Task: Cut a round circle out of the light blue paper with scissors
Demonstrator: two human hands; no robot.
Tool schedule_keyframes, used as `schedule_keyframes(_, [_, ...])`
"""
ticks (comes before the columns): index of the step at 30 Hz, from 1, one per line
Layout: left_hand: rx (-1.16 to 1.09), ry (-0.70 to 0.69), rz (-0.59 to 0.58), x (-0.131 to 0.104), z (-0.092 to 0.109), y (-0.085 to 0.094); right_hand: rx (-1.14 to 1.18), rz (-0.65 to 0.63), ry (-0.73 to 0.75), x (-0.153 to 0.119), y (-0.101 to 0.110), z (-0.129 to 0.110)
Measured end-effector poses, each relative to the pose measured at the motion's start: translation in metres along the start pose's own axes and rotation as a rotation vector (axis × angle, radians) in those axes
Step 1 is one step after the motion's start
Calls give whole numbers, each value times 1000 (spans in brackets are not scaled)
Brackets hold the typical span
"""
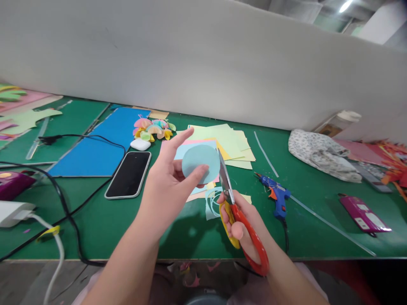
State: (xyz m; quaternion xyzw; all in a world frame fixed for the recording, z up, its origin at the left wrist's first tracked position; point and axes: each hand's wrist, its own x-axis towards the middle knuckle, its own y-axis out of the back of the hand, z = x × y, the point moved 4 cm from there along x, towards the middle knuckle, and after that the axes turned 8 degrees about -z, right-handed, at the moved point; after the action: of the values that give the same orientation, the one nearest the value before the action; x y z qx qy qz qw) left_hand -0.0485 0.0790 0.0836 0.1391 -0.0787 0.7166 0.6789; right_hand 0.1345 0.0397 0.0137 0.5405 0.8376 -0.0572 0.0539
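Between the thumb and fingers of my left hand [170,182] is a round light blue paper disc [199,159], held up over the table. My right hand [244,220] is wrapped round the red and yellow handles of a pair of scissors [226,182]. The scissor blades point upward along the right edge of the disc. Below the disc lie curled light blue paper scraps [212,205]. Behind it, sheets of pale green, yellow, blue and pink paper [233,140] are spread in a loose stack.
A black phone [129,174], a white case [140,145], a blue board [101,144] and paper flowers [152,128] lie to the left, with black cables. On the right are a blue glue gun [276,195], a glue stick, patterned cloth [318,154] and a purple power strip [362,214].
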Motion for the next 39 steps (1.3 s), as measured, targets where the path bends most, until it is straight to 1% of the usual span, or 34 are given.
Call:
schedule_keyframes(7, [-2, -12, -4, 0, 0, 1, 16, -7, -2, 0, 0, 0])
schedule_keyframes(15, [65, 35, -3, -1, 4, 2, 65, -13, 23, 1, 0, 4])
schedule_keyframes(22, [34, 3, 15, -1, 3, 3, 95, -25, 38, 3, 0, 8])
schedule_keyframes(27, [-39, 0, 31, 0, 4, 3, 60, -15, 31, 1, 0, 5])
schedule_keyframes(33, [-70, -49, 26, 1, 2, 5, 44, -10, 47, 2, 1, 5])
schedule_keyframes(37, [-75, -50, 59, 1, 1, 5, 30, -11, 52, 2, 2, 6])
schedule_keyframes(39, [-50, -29, 77, 1, 2, 5, 30, -16, 50, 2, 2, 6])
